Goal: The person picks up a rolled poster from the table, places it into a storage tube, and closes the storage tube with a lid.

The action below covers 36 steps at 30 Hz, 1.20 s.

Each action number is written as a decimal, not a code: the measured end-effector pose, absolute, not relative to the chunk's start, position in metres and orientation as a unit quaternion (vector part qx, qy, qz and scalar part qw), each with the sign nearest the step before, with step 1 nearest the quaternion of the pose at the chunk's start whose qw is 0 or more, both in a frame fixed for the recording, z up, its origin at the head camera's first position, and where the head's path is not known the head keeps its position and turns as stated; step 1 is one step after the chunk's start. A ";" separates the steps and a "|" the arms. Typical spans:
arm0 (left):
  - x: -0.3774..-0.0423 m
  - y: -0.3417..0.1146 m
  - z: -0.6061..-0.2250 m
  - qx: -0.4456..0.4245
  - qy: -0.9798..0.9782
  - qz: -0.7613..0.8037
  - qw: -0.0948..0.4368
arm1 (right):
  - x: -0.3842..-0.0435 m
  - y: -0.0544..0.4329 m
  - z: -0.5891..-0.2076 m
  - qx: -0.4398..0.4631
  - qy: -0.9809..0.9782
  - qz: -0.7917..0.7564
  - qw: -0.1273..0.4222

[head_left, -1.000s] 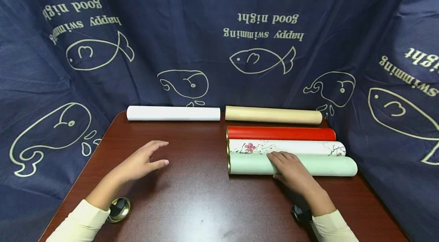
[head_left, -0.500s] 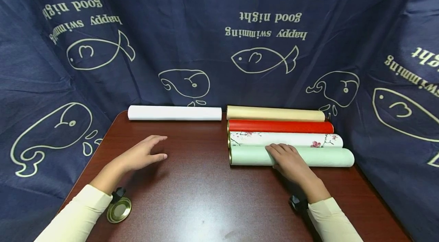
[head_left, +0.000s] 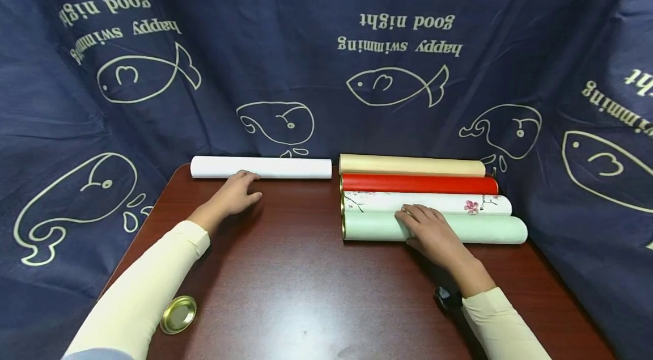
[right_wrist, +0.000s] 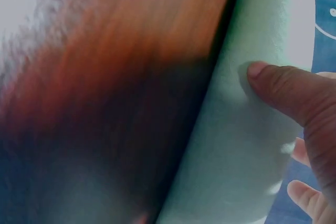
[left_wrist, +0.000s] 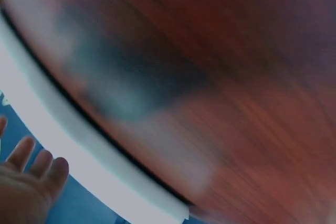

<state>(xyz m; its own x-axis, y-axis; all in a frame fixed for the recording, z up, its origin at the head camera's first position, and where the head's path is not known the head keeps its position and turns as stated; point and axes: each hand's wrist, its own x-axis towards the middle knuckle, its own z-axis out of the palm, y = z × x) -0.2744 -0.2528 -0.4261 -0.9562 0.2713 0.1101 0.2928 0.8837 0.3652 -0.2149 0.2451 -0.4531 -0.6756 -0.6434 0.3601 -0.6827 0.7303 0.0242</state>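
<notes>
My left hand (head_left: 230, 194) reaches to the plain white tube (head_left: 293, 168) at the back left, fingertips right at its near side. In the left wrist view its spread fingers (left_wrist: 55, 174) overlap the edge of that tube. My right hand (head_left: 433, 238) rests on a pale green tube (head_left: 482, 229), fingers over the top. Its thumb (right_wrist: 270, 77) lies against the near side in the right wrist view. Behind the green tube lie a white tube with plum blossoms (head_left: 433, 202), a red tube (head_left: 413, 183) and a beige tube (head_left: 408, 165), in close parallel rows.
A round gold lid (head_left: 178, 314) lies at the front left of the dark wooden table (head_left: 301, 275), beside my left sleeve. A navy fish-print cloth (head_left: 326, 76) hangs along the back and both sides of the table.
My right hand has pushed the green, blossom and red tubes back toward the beige one; the blossom tube has rolled. My left hand has moved forward to the white tube, uncovering the lid.
</notes>
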 end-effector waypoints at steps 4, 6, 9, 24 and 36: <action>-0.295 -0.240 -0.432 -0.127 -0.980 -0.143 0.056 | -0.215 0.247 -0.451 0.361 -0.915 0.061 0.169; -0.302 -0.235 -0.435 -0.119 -0.983 -0.125 0.059 | -0.215 0.248 -0.451 0.362 -0.916 0.061 0.162; -0.308 -0.233 -0.437 -0.109 -0.987 -0.102 0.060 | -0.215 0.246 -0.450 0.370 -0.914 0.061 0.156; -0.313 -0.235 -0.436 -0.124 -0.990 -0.053 0.049 | -0.260 0.266 -0.402 0.363 -0.915 0.117 0.131; -0.304 -0.238 -0.432 -0.142 -0.987 -0.047 0.065 | -0.334 0.269 -0.395 0.276 -0.945 0.173 0.004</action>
